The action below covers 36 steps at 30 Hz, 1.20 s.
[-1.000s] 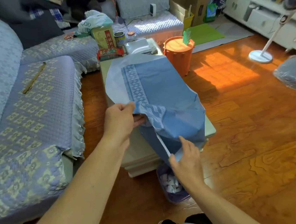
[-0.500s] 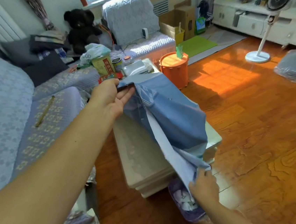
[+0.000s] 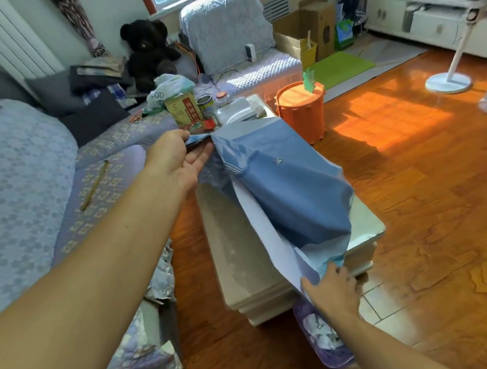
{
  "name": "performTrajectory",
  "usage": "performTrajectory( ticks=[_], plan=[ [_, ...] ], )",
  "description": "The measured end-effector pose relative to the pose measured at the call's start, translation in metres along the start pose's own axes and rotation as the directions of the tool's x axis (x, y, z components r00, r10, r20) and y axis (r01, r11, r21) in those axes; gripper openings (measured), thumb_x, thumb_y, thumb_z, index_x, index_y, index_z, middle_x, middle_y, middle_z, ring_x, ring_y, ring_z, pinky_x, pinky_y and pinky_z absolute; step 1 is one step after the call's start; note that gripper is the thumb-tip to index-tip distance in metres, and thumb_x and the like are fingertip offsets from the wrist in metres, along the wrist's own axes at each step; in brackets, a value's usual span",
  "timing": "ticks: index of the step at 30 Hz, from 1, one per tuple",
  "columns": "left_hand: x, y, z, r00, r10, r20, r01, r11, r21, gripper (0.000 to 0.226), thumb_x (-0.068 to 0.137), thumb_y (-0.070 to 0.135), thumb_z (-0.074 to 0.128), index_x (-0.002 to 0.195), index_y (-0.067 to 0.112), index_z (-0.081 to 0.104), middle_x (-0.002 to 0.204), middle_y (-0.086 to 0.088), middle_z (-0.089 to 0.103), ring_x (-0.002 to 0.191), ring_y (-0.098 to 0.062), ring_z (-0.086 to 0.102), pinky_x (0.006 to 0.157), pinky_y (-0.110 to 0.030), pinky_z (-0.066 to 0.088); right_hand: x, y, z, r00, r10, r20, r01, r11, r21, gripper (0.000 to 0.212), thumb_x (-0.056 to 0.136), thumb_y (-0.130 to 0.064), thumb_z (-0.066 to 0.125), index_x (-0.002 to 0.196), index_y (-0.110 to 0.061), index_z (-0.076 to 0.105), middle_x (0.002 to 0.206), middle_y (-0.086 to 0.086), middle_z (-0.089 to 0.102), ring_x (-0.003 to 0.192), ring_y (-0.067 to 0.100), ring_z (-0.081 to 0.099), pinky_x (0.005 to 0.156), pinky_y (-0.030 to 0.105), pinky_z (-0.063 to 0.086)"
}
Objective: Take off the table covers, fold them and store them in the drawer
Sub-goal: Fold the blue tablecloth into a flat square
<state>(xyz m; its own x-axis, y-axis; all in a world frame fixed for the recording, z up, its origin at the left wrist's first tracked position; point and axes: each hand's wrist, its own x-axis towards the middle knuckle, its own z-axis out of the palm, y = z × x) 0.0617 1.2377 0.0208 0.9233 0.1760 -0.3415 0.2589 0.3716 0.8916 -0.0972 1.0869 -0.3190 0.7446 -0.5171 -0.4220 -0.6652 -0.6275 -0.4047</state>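
Surroundings: beyond the left hand (image 3: 177, 158) a yellow box (image 3: 184, 110), a tin can (image 3: 205, 106) and a white tray (image 3: 236, 113) crowd the far end of the table (image 3: 238, 260); an orange bin (image 3: 301, 112) stands on the wood floor just past the table's far right corner.
Left of the left arm: a sofa (image 3: 20, 183) in a patterned cover, with a black teddy bear (image 3: 147, 51) at its far end.
Under the right hand (image 3: 331, 290): a purple basket (image 3: 321, 335) of crumpled paper on the floor, at the table's near end.
Far right: a standing fan (image 3: 460, 29).
Table cover (image 3: 284, 186): blue with a pale underside, lifted off the tabletop and stretched slanting between the two hands, sagging in the middle over the table's right half.
Left hand: reaches out ahead, pinching the cover's far end between thumb and fingers.
Right hand: low and near, fingers curled on the cover's near corner.
Count: one cover in view, two hands, one table.
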Motion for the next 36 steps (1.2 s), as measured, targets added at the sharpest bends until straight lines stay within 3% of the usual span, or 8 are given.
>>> performTrajectory(
  ticks=[6,12,15,21,25,28,32,36],
  plan=[
    [-0.004,0.007,0.003,1.0,0.025,0.0,-0.025,1.0,-0.011,0.013,0.102,0.003,0.045,0.094,0.003,0.055,0.083,-0.015,0.068,0.056,-0.02,0.071,0.052,-0.026,0.059,0.017,-0.007,-0.006,0.998,0.05,-0.037,-0.057,0.974,-0.217,0.036,0.093,-0.034,0.053,0.123,-0.019,0.064,0.125,0.006,0.061,0.115,0.027,0.056,0.09,0.039,0.048],
    [0.018,0.015,-0.061,0.993,0.065,-0.102,-0.056,0.995,0.087,0.015,0.098,0.003,0.043,0.092,0.008,0.055,0.09,-0.012,0.068,0.073,-0.02,0.071,0.055,-0.026,0.06,0.055,0.079,-0.069,0.922,0.383,0.05,-0.379,0.873,0.306,0.054,0.09,-0.032,0.044,0.128,0.001,0.062,0.129,0.024,0.06,0.12,0.042,0.056,0.099,0.047,0.047],
    [0.025,0.0,-0.105,0.982,0.049,-0.183,-0.018,0.986,0.164,0.015,0.091,0.001,0.045,0.083,0.008,0.055,0.079,-0.01,0.062,0.067,-0.018,0.066,0.051,-0.026,0.058,0.058,0.124,-0.117,0.845,0.535,-0.001,-0.466,0.736,0.491,0.052,0.094,-0.027,0.042,0.127,0.009,0.059,0.131,0.031,0.058,0.119,0.045,0.057,0.084,0.037,0.043],
    [0.011,-0.086,-0.16,0.921,0.05,-0.387,0.023,0.983,0.181,0.008,0.089,0.001,0.05,0.087,0.005,0.057,0.086,-0.017,0.063,0.069,-0.022,0.065,0.06,-0.034,0.057,0.098,0.221,-0.091,0.687,0.723,0.072,-0.538,0.44,0.719,0.034,0.086,-0.028,0.048,0.109,-0.005,0.058,0.096,0.016,0.064,0.08,0.036,0.063,0.086,0.054,0.055],
    [-0.008,-0.126,-0.194,0.884,-0.006,-0.467,0.071,0.99,0.121,0.013,0.091,0.001,0.05,0.101,0.004,0.057,0.089,-0.019,0.066,0.074,-0.023,0.068,0.061,-0.035,0.059,0.079,0.24,-0.061,0.779,0.619,0.1,-0.519,0.548,0.656,0.02,0.09,-0.023,0.053,0.106,-0.013,0.055,0.106,0.019,0.061,0.089,0.035,0.063,0.082,0.048,0.055],
    [-0.023,-0.143,-0.232,0.854,-0.032,-0.52,0.117,0.984,0.133,0.013,0.096,0.001,0.048,0.103,0.005,0.058,0.096,-0.016,0.068,0.082,-0.022,0.069,0.072,-0.038,0.057,0.021,0.193,-0.093,0.786,0.586,-0.195,-0.432,0.748,0.504,0.024,0.095,0.0,0.05,0.118,0.003,0.052,0.109,0.028,0.062,0.104,0.049,0.061,0.081,0.05,0.052],
    [-0.045,-0.185,-0.309,0.745,-0.068,-0.663,0.315,0.912,0.261,0.024,0.096,-0.005,0.047,0.116,0.0,0.06,0.117,-0.022,0.068,0.096,-0.033,0.071,0.062,-0.041,0.062,-0.01,0.214,-0.106,0.935,0.201,-0.293,-0.203,0.979,0.024,0.009,0.096,0.001,0.038,0.094,-0.008,0.038,0.086,0.029,0.06,0.086,0.048,0.062,0.065,0.043,0.042],
    [-0.077,-0.247,-0.344,0.691,-0.301,-0.657,0.565,0.792,0.231,0.04,0.103,-0.006,0.041,0.142,-0.001,0.042,0.13,-0.024,0.059,0.101,-0.037,0.065,0.08,-0.046,0.06,-0.015,0.232,-0.093,0.873,0.43,-0.231,-0.396,0.9,0.181,0.023,0.09,0.003,0.054,0.112,-0.002,0.049,0.098,0.029,0.059,0.097,0.047,0.061,0.077,0.046,0.05]
  ],
)
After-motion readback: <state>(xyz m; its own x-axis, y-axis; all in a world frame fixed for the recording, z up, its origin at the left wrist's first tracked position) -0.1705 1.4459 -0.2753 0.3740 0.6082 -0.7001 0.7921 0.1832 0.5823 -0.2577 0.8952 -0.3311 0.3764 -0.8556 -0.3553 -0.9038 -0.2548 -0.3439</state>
